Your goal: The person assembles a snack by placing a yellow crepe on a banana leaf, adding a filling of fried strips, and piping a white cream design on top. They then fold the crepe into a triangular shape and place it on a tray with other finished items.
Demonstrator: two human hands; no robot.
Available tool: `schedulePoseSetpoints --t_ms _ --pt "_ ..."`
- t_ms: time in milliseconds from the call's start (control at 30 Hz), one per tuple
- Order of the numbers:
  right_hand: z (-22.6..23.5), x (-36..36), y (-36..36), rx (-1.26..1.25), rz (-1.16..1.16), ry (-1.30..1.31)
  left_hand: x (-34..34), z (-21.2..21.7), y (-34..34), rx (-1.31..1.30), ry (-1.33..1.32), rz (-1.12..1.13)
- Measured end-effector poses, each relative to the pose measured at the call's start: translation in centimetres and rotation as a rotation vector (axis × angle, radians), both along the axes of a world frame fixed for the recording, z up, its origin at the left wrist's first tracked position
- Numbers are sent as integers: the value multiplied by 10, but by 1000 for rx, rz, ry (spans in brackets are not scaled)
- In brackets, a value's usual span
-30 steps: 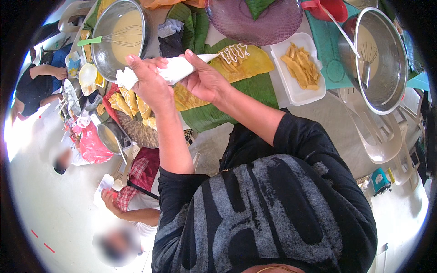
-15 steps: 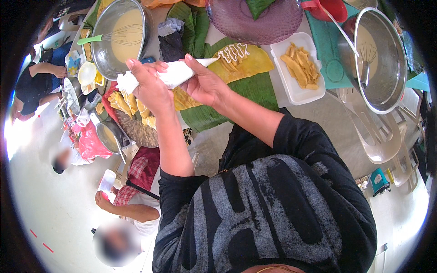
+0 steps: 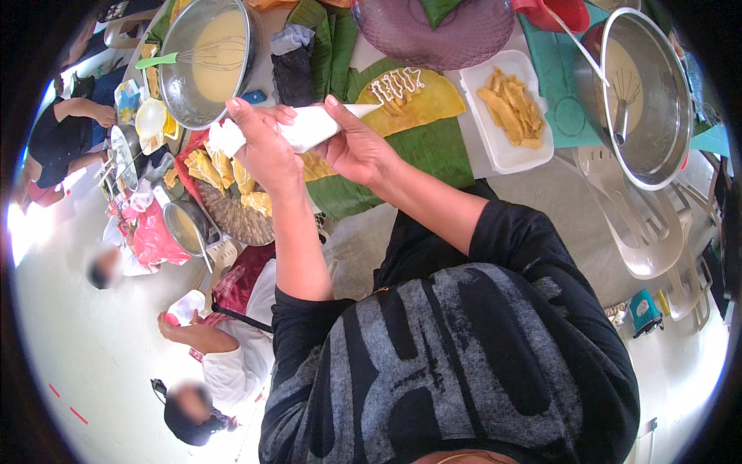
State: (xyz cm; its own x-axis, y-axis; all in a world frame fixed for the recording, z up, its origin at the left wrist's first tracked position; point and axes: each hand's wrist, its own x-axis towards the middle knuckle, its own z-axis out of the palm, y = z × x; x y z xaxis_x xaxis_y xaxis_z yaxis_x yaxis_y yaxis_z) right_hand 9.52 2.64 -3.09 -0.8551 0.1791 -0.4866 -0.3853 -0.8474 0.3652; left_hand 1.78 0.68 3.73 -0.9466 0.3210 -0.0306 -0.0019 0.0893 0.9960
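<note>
A white piping bag (image 3: 313, 130) lies tilted between my hands, its narrow tip pointing right over a yellow crepe (image 3: 438, 99). My left hand (image 3: 267, 151) is closed round the bag's bunched end. My right hand (image 3: 357, 148) grips it nearer the tip, thumb on top. White zigzag lines of cream (image 3: 398, 83) cross a small pile of yellowish strips on the crepe. Beneath the crepe is a green banana leaf (image 3: 437, 158); my hands hide part of both. To the right, a white foam tray (image 3: 527, 161) holds more yellowish strips (image 3: 512, 108).
Metal bowls of pale batter with whisks stand at the left (image 3: 171, 93) and right (image 3: 680, 116). A purple glass plate (image 3: 456, 42) is at the back. Filled crepes (image 3: 205, 170) lie on a platter left of my hands. Another person (image 3: 243, 363) sits at lower left; plastic chairs (image 3: 645, 247) stand right.
Both hands and the piping bag have shifted slightly right, and the tip has moved off the cream lines a little. The seated person at lower left has turned and moved an arm.
</note>
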Motion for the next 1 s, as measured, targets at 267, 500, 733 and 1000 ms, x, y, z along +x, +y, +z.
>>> schedulePoseSetpoints --t_ms 267,500,733,1000 --pt "-1 -2 -3 1 23 -9 -2 1 -1 -4 18 -3" --pt "-1 -11 -1 13 29 -36 -11 -2 -3 7 35 -1" --pt "-5 -19 2 16 31 -18 -15 -1 1 8 46 -1" --pt "-6 -24 3 28 39 -15 -21 -4 -2 36 48 3"
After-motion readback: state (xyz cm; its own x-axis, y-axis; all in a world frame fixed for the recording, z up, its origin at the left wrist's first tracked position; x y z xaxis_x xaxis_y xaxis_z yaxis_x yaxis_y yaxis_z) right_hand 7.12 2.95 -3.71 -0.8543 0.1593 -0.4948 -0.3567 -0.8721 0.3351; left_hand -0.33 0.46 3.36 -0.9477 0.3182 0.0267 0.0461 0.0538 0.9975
